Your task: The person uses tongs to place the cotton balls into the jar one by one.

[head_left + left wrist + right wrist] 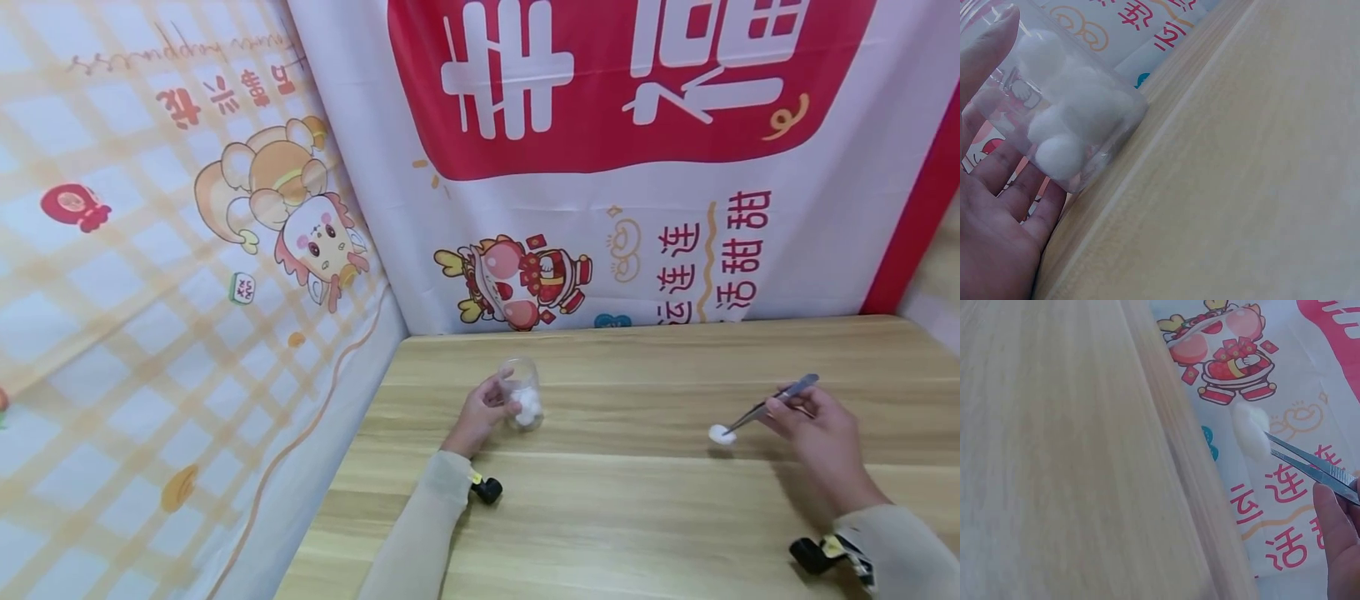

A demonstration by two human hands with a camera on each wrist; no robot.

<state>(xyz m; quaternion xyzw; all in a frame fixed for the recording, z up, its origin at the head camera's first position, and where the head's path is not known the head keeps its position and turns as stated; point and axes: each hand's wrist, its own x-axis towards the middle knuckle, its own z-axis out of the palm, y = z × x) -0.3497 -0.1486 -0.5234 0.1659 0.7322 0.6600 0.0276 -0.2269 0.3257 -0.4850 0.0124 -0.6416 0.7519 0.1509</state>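
On the left of the table a clear jar (522,375) stands upright with several white cotton balls (1060,156) inside. My left hand (483,412) grips its side, thumb on the near wall and fingers round the far one. To the right, my right hand (821,429) holds metal tweezers (1310,464) between thumb and fingers. At their tips is a single white cotton ball (1251,432), with a faint shadow under it on the wood. Whether it touches the table I cannot tell. Part of the right fingers is cut off in the right wrist view.
The wooden table (615,508) runs back to a white and red printed cloth (825,208). A checked cloth (150,333) hangs along the left side. Black wrist-camera mounts (487,490) sit at both cuffs.
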